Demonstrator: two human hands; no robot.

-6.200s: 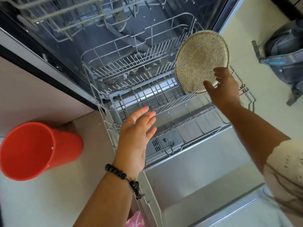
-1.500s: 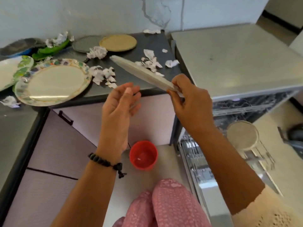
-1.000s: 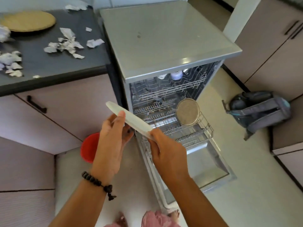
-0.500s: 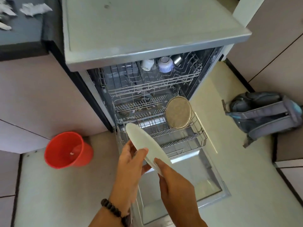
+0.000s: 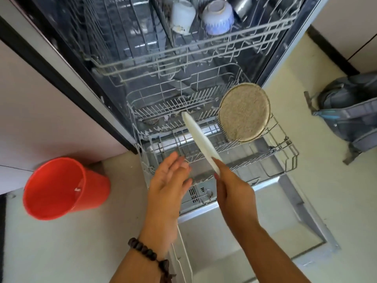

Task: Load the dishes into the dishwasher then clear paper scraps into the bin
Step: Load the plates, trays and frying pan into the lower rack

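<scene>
Head view, looking down into an open dishwasher. Right hand [image 5: 232,188] is pinching the near rim of a thin white round plate [image 5: 199,139], seen edge-on and tilted, and is holding it above the pulled-out grey wire lower rack [image 5: 285,158]; the plate is not yet standing between the tines. Compared with half a second earlier, the plate is now lying further forward over the rack, and the left hand [image 5: 169,184], which was then touching the plate's underside, is now hovering just beside it with fingers straight and relaxed, holding nothing. A dark beaded bracelet [image 5: 146,254] is sitting on the left wrist.

A speckled beige round plate [image 5: 244,113] is standing upright in the right side of the lower rack, where it stood before. A white mug [image 5: 182,16] and a white-and-blue bowl [image 5: 218,16] are resting upside down in the grey wire upper rack [image 5: 204,48]. A round orange-red plastic bin [image 5: 61,186] is standing on the pale floor left of the dishwasher door [image 5: 255,231], well apart from both hands. A grey backpack [image 5: 350,115] is lying on the floor at right, partly cut off by the frame edge.

The right hand's fingers are hidden behind the plate. Paper scraps are out of view. Small debris on the dishwasher floor is too blurred to identify.
</scene>
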